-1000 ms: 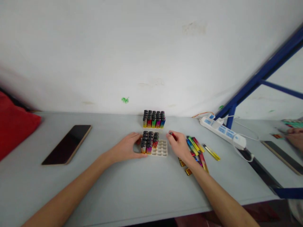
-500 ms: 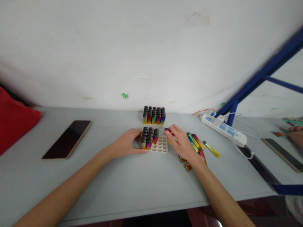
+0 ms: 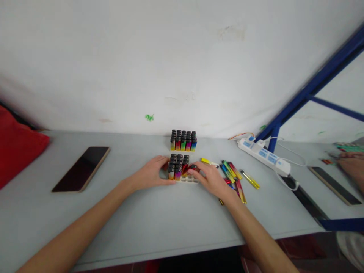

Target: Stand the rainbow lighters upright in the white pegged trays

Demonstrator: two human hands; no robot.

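Observation:
A pale tray with round-edged slots stands mid-table, its left columns filled with upright black-topped lighters. My left hand wraps round the tray's left end, thumb along the front and fingers behind. Between the fingertips of my right hand is a lighter, tilted over the tray's right part beside the standing ones; its lower end is partly hidden. Loose colourful lighters lie right of that hand, some partly covered by my wrist. A yellow lighter lies just behind it.
A second full block of lighters stands near the wall. At left are a phone and a red cloth item. A power strip with cables borders a blue metal frame. Another person's hand shows far right.
My right hand has moved left with the lighter, from beside the tray to over its slots. My left hand keeps its hold. The view has shifted slightly.

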